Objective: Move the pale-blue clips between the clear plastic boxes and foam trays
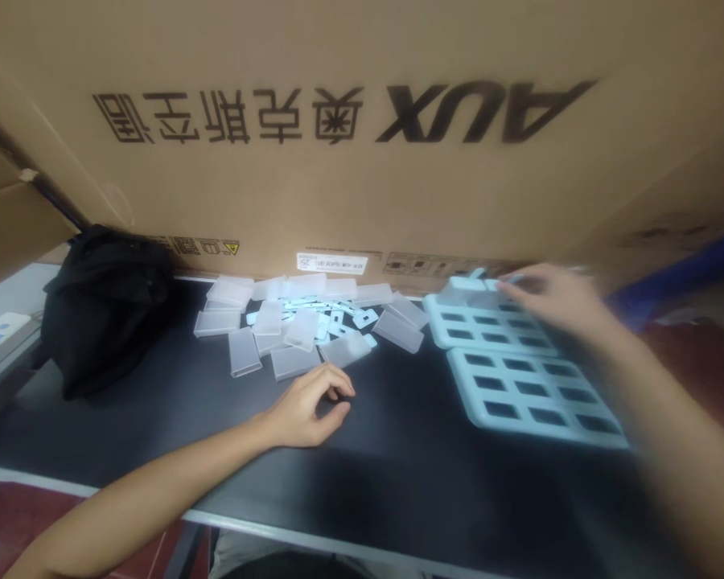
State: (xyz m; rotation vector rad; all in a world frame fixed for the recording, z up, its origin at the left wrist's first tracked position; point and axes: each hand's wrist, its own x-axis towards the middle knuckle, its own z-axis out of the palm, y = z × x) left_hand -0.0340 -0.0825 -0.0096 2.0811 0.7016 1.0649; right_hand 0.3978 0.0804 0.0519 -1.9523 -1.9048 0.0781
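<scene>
My left hand (317, 406) rests on the dark tabletop with its fingers loosely curled and the thumb apart; nothing shows in it. It lies just in front of a pile of translucent plastic cases (244, 352) and small light blue plastic pieces (338, 324). At the right, my right hand (549, 293) is closed at the far row of a light blue slotted tray (438, 322). Its fingertips pinch a light blue-topped plastic case (493, 287), partly hidden by the hand. Beside that, another translucent case (464, 291) stands in the tray. A second slotted tray (479, 418) lies nearer me.
A large cardboard box (362, 201) forms a wall behind the table. A black cloth bag (105, 310) sits at the left, with a white box (3, 342) beyond it. The table's front edge (277, 531) runs close to my body.
</scene>
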